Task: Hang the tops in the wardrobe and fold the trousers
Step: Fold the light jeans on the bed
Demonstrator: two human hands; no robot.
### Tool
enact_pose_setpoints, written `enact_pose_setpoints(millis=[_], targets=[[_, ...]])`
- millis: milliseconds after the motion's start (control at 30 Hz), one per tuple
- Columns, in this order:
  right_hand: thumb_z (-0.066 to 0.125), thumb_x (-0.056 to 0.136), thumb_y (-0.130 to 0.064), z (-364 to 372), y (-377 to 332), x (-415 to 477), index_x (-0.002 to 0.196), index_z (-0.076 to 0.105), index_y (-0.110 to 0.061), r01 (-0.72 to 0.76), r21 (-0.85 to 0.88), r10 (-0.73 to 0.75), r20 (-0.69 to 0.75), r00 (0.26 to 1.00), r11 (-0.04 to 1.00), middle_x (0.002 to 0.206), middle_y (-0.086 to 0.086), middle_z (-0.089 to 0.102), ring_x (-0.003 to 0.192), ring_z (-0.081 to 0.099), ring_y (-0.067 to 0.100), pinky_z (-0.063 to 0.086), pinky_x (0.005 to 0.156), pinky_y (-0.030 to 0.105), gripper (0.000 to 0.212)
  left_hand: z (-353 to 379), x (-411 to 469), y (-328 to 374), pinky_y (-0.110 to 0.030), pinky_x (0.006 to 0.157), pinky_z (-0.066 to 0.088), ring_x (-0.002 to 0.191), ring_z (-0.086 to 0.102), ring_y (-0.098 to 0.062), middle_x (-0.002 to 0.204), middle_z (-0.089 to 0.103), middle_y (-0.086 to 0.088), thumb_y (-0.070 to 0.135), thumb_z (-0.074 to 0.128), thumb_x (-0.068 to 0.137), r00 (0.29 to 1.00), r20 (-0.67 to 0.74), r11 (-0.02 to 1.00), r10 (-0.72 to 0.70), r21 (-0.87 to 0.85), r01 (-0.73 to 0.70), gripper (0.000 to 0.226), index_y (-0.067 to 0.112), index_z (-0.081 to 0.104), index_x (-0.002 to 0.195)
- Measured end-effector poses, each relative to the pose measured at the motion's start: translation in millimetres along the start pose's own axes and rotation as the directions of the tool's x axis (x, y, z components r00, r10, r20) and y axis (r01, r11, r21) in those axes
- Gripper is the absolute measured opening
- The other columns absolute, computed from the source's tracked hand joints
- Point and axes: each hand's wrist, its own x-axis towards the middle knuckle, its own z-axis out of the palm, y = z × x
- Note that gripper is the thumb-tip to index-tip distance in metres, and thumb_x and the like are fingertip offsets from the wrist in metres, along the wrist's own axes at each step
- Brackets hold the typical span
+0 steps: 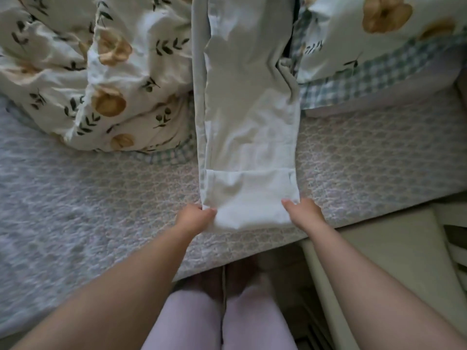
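Note:
Pale white trousers (249,117) lie lengthwise on the bed, legs stacked one on the other, with the cuffed hem end nearest me. My left hand (193,215) pinches the left corner of the hem. On the other side, my right hand (302,209) pinches the right corner. The hem end is lifted slightly off the bed cover near the bed's front edge. The waist end runs out of view at the top.
A crumpled floral duvet (101,79) is heaped on the left of the grey textured bed cover (75,193). A floral pillow (379,36) lies at the back right. A pale piece of furniture (394,251) stands right of my legs.

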Motion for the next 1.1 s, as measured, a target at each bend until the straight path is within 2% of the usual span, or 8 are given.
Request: enact_pose_setpoints(millis=[333,400,500,600,700,833,967,1100], targets=[[0.050,0.090,-0.046,42.4,57.8,15.5,0.127,0.053,-0.009,-0.093,-0.131,0.092,-0.010,0.996,0.987,0.127,0.017,0.056,0.116,0.053,0.034,0.043,0.090,0.037,0.052,62.1,12.3,-49.8,-0.032,0.078,0.047,0.100,0.061,-0.030,0.112,0.065,-0.012,0.031,0.061,0.086,0.998,-0.001,0.990,-0.069,0.124,0.068,0.037,0.010,0.061,0.117],[0.054,0.086,-0.048,44.0,56.8,18.9,0.121,0.056,-0.013,-0.079,-0.159,0.067,-0.082,0.994,0.984,0.121,0.013,0.060,0.111,0.056,0.033,0.044,0.085,0.036,0.049,60.0,13.4,-43.2,-0.036,0.083,0.049,0.103,0.058,-0.028,0.119,0.058,-0.008,0.032,0.067,0.082,0.987,-0.162,0.990,0.008,0.138,0.014,0.049,0.013,0.050,0.123],[0.060,0.081,-0.050,36.1,44.0,29.4,0.120,0.051,-0.015,-0.004,-0.050,-0.008,-0.240,0.971,0.999,0.120,0.007,0.057,0.108,0.055,0.029,0.045,0.085,0.037,0.053,47.1,17.2,-11.4,-0.038,0.091,0.046,0.110,0.051,-0.021,0.126,0.044,-0.003,0.037,0.067,0.083,0.886,-0.393,0.967,0.245,0.172,-0.191,0.056,0.014,0.042,0.128],[0.058,0.085,-0.045,15.4,16.5,47.9,0.124,0.048,-0.015,0.129,0.056,-0.102,-0.348,0.932,0.990,0.121,0.004,0.053,0.106,0.054,0.024,0.042,0.084,0.034,0.050,26.9,36.8,37.0,-0.031,0.093,0.044,0.108,0.049,-0.016,0.122,0.048,0.000,0.034,0.060,0.090,0.794,-0.440,0.907,0.419,0.160,-0.390,0.041,0.016,0.048,0.125],[0.055,0.089,-0.041,-5.9,-15.7,74.6,0.123,0.052,-0.014,0.194,0.105,-0.141,-0.377,0.915,0.975,0.120,0.004,0.056,0.106,0.054,0.023,0.039,0.082,0.030,0.043,6.3,64.8,80.4,-0.031,0.097,0.044,0.110,0.051,-0.015,0.127,0.050,-0.001,0.031,0.056,0.093,0.753,-0.460,0.878,0.470,0.161,-0.450,0.042,0.018,0.047,0.132],[0.053,0.091,-0.038,-26.1,-50.0,105.4,0.108,0.061,-0.011,0.188,0.122,-0.135,-0.350,0.927,0.974,0.106,0.007,0.064,0.089,0.056,0.024,0.037,0.072,0.027,0.033,-6.7,96.8,113.5,-0.041,0.098,0.043,0.117,0.050,-0.024,0.128,0.052,-0.005,0.043,0.054,0.092,0.784,-0.496,0.927,0.373,0.222,-0.301,0.047,0.017,0.046,0.131],[0.052,0.092,-0.036,-36.6,-71.0,121.8,0.102,0.061,-0.008,0.197,0.117,-0.143,-0.356,0.923,0.973,0.104,0.011,0.063,0.095,0.058,0.030,0.036,0.071,0.028,0.032,-12.7,117.7,127.1,-0.038,0.091,0.047,0.108,0.057,-0.028,0.118,0.061,-0.005,0.044,0.052,0.092,0.823,-0.536,0.982,0.186,0.086,-0.166,0.035,0.021,0.059,0.118],[0.051,0.094,-0.029,-46.9,-81.7,128.5,0.088,0.058,-0.012,0.215,0.117,-0.157,-0.377,0.913,0.970,0.092,0.009,0.060,0.085,0.055,0.027,0.034,0.069,0.028,0.020,-21.6,119.8,122.7,-0.030,0.081,0.044,0.093,0.058,-0.021,0.106,0.062,-0.001,0.035,0.049,0.095,0.778,-0.617,0.952,0.119,-0.152,-0.267,0.019,0.021,0.062,0.100]])
